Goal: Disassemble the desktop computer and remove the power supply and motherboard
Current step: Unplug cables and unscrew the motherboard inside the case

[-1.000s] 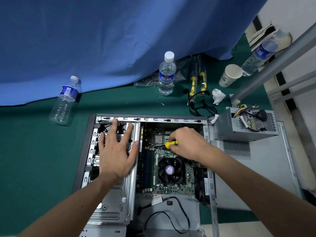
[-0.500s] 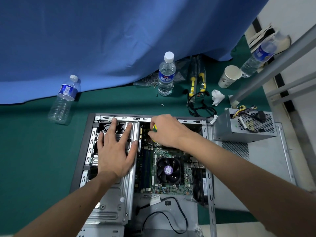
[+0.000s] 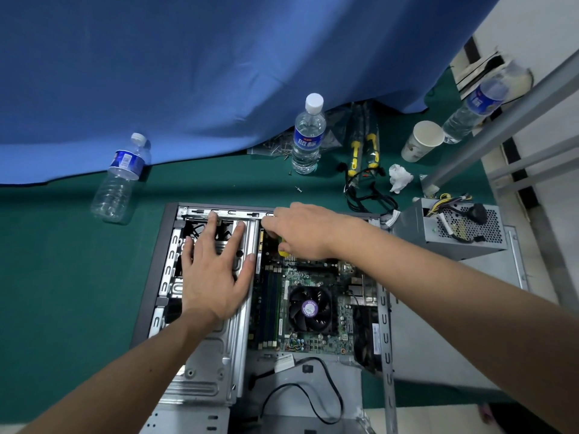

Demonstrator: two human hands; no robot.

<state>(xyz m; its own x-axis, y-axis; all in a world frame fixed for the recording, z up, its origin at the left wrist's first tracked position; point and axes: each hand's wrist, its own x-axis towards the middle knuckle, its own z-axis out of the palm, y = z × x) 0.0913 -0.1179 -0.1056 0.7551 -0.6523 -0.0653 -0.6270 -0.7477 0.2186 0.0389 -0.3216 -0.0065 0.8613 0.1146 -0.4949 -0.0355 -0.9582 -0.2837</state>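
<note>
The open computer case (image 3: 156, 264) lies flat on the green table. Inside it sits the green motherboard (image 3: 316, 343) with a black CPU fan (image 3: 309, 309). My left hand (image 3: 213, 274) rests flat, fingers spread, on the silver drive cage (image 3: 216, 368) at the case's left. My right hand (image 3: 304, 230) grips a yellow-handled screwdriver (image 3: 283, 250) at the motherboard's far left corner; its tip is hidden under my fingers. The grey power supply (image 3: 451, 227), with its cable bundle, stands outside the case on the removed side panel (image 3: 438, 324) to the right.
Behind the case stand a water bottle (image 3: 308, 136), a paper cup (image 3: 423, 140), yellow-handled tools (image 3: 363, 151), black cables (image 3: 369, 195), a crumpled tissue (image 3: 399, 178) and loose screws (image 3: 298, 189). Another bottle (image 3: 120, 180) lies at the left. A blue cloth (image 3: 219, 67) hangs behind; a metal frame (image 3: 501, 120) is at the right.
My right hand has carried the screwdriver from the board's middle, near the fan, up and left to the far left corner. My left hand has stayed on the drive cage.
</note>
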